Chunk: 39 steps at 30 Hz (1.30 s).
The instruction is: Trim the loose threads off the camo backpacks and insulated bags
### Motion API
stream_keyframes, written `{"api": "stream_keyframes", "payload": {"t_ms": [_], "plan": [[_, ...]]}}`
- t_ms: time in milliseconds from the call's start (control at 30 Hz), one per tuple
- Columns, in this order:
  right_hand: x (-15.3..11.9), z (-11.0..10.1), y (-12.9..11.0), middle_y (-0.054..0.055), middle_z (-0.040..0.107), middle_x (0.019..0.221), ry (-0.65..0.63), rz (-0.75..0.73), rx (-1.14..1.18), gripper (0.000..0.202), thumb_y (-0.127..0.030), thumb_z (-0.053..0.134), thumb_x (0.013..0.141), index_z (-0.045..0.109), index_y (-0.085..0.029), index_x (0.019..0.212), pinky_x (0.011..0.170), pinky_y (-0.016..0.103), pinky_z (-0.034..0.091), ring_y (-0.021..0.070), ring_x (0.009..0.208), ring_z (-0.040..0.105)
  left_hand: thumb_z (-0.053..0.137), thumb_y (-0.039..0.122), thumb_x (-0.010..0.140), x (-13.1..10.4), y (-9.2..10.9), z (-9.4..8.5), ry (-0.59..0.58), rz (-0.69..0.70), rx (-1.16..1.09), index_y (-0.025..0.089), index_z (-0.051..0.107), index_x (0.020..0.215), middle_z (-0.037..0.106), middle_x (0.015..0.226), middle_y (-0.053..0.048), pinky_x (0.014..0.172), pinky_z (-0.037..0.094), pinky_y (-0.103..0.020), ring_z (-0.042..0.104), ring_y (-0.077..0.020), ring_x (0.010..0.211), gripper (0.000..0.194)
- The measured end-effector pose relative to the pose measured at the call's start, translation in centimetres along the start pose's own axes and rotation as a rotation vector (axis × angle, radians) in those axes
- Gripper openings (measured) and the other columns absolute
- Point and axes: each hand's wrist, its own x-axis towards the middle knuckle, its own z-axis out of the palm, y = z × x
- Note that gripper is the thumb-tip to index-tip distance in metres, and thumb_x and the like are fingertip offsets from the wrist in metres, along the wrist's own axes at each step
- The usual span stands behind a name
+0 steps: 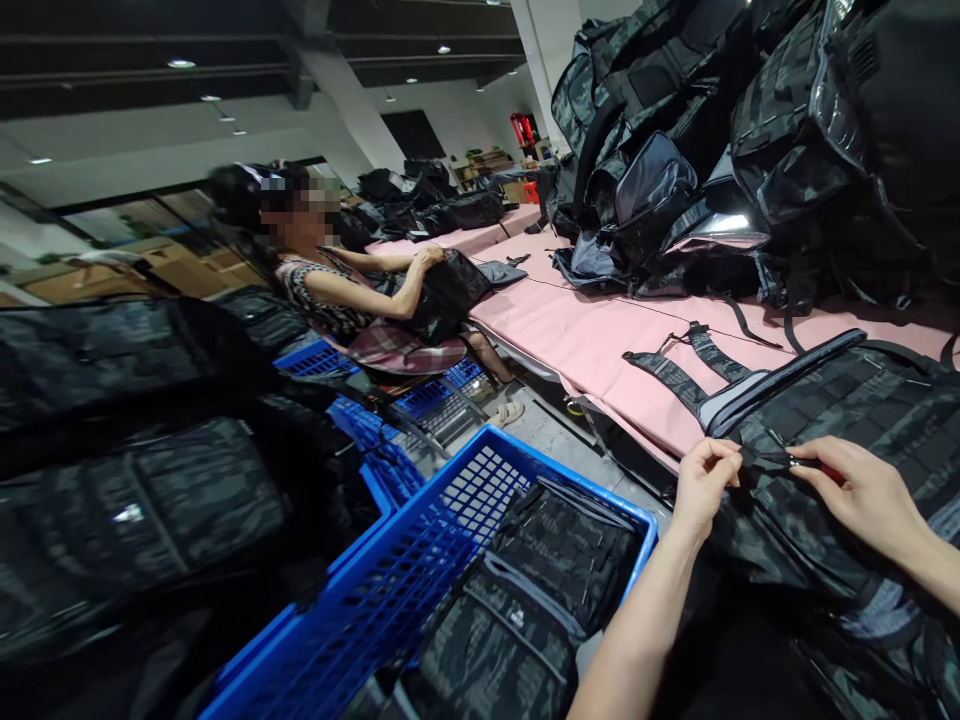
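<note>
A dark camouflage backpack (840,420) lies at the right, partly on the pink table (547,310), its shoulder straps (667,375) stretched over the tabletop. Near the top of its front, my left hand (706,482) pinches a dark strap end between thumb and fingers. Just to the right, my right hand (855,490) is closed round a small tool with a red part, mostly hidden by the fingers; its tip meets the strap. Both hands are close together over the backpack.
Below left stands a blue crate (487,440) holding camouflage backpacks (502,640). More backpacks (150,500) fill the left side. A large heap of bags (675,150) rises at the back right. A seated person (337,290) handles a dark bag (450,295) across the aisle.
</note>
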Motion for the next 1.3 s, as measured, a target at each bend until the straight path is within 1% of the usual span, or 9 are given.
{"api": "stream_keyframes", "payload": {"t_ms": [200,300,400,500,633,733,867,1033,1300], "plan": [[0.2,-0.6,1.6,0.006,0.07,0.106,-0.189,0.332,0.26,0.05,-0.069,0.056,0.085,0.067,-0.024,0.105,0.081,0.034,0.054,0.0246,0.093,0.066,0.068,0.044,0.08,0.7,0.1,-1.7,-0.09,0.076,0.117,0.016,0.061,0.066,0.067,0.089,-0.004,0.062,0.043,-0.025,0.053,-0.0091,0.062,0.033],[0.0,0.2,2.0,0.006,0.07,0.112,-0.335,0.375,0.307,0.054,-0.066,0.065,0.077,0.068,-0.024,0.112,0.087,0.037,0.053,0.0272,0.099,0.065,0.063,0.052,0.086,0.6,0.4,-2.0,-0.203,0.212,0.331,0.016,0.061,0.06,0.067,0.083,-0.006,0.075,0.047,-0.029,0.058,-0.0156,0.078,0.044],[-0.2,1.2,2.2,0.005,0.071,0.098,-0.387,0.38,0.246,0.045,-0.061,0.064,0.076,0.07,-0.024,0.1,0.08,0.039,0.052,0.0265,0.086,0.066,0.072,0.045,0.082,-0.1,0.5,-1.6,-0.26,0.274,0.55,0.018,0.073,0.078,0.064,0.084,-0.005,0.073,0.047,-0.028,0.059,-0.0167,0.08,0.028],[-0.3,1.7,2.5,0.007,0.071,0.095,-0.363,0.375,0.303,0.044,-0.062,0.062,0.076,0.067,-0.022,0.094,0.079,0.039,0.052,0.0264,0.086,0.065,0.079,0.037,0.077,-1.1,0.1,-0.9,-0.228,0.268,0.728,0.022,0.077,0.094,0.061,0.094,-0.004,0.077,0.047,-0.029,0.058,-0.0176,0.088,0.023],[-0.6,1.6,2.8,0.008,0.071,0.099,-0.341,0.367,0.346,0.05,-0.066,0.063,0.077,0.066,-0.02,0.097,0.082,0.038,0.053,0.0275,0.092,0.066,0.085,0.027,0.071,-1.8,-0.8,0.3,-0.11,0.218,0.763,0.022,0.078,0.086,0.058,0.094,-0.003,0.08,0.048,-0.03,0.058,-0.018,0.09,0.017],[-0.4,0.8,2.5,0.006,0.07,0.103,-0.269,0.294,0.191,0.049,-0.066,0.059,0.083,0.064,-0.023,0.105,0.079,0.037,0.053,0.0259,0.09,0.067,0.082,0.015,0.069,-2.1,-1.5,0.9,-0.021,0.204,0.703,0.019,0.075,0.076,0.057,0.093,-0.003,0.082,0.048,-0.031,0.059,-0.0178,0.09,0.011],[0.3,-1.0,2.1,0.002,0.069,0.096,-0.133,0.019,-0.105,0.039,-0.06,0.046,0.096,0.064,-0.026,0.103,0.072,0.035,0.05,0.0222,0.084,0.065,0.078,0.007,0.068,-2.3,-2.1,1.4,0.05,0.186,0.663,0.017,0.072,0.074,0.056,0.096,-0.004,0.088,0.047,-0.035,0.058,-0.019,0.093,0.013],[0.9,-2.4,2.5,0.0,0.066,0.097,-0.141,-0.286,-0.169,0.023,-0.045,0.051,0.1,0.061,-0.025,0.105,0.073,0.029,0.049,0.0172,0.088,0.061,0.076,0.006,0.068,-2.3,-2.2,1.3,0.038,0.169,0.622,0.016,0.07,0.073,0.055,0.097,-0.005,0.09,0.046,-0.036,0.058,-0.0192,0.094,0.013],[1.0,-2.3,2.6,0.003,0.067,0.096,-0.17,-0.325,-0.13,0.024,-0.044,0.053,0.099,0.064,-0.023,0.103,0.073,0.029,0.048,0.0175,0.085,0.06,0.077,0.009,0.069,-2.1,-2.0,0.8,0.001,0.148,0.627,0.017,0.07,0.073,0.055,0.097,-0.005,0.091,0.047,-0.037,0.058,-0.02,0.095,0.011]]}}
